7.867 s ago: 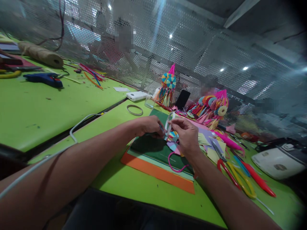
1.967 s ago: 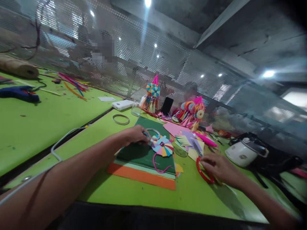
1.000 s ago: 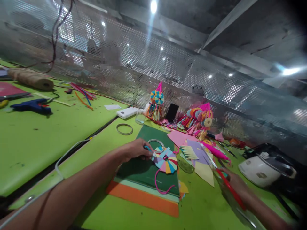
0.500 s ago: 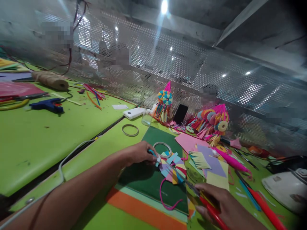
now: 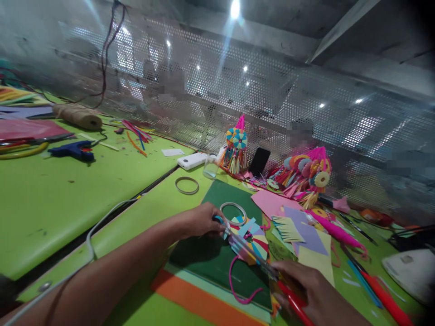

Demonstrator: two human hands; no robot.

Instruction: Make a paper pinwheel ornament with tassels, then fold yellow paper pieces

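Observation:
My left hand (image 5: 208, 219) is pinched on a small blue paper piece (image 5: 219, 220) above the dark green board (image 5: 197, 256). In my right hand (image 5: 302, 285) are scissors with red handles (image 5: 294, 301), their blades reaching left to the paper piece. Below the blades lies a multicoloured paper disc (image 5: 253, 240), partly hidden by them. A metal ring (image 5: 233, 213) rests at the disc's upper edge. A curled pink strip (image 5: 234, 287) lies on the board.
Another ring (image 5: 186, 185), a white device (image 5: 192, 160) and a clear cup (image 5: 210, 167) stand behind. Tasselled ornaments (image 5: 236, 140) and a phone (image 5: 259, 161) are near the mesh screen. Paper sheets (image 5: 306, 231) and an iron (image 5: 408, 271) lie right; a glue gun (image 5: 73, 150) lies left.
The scissors' blades have moved left and up, now reaching the blue paper piece by my left hand. The whole view has shifted slightly.

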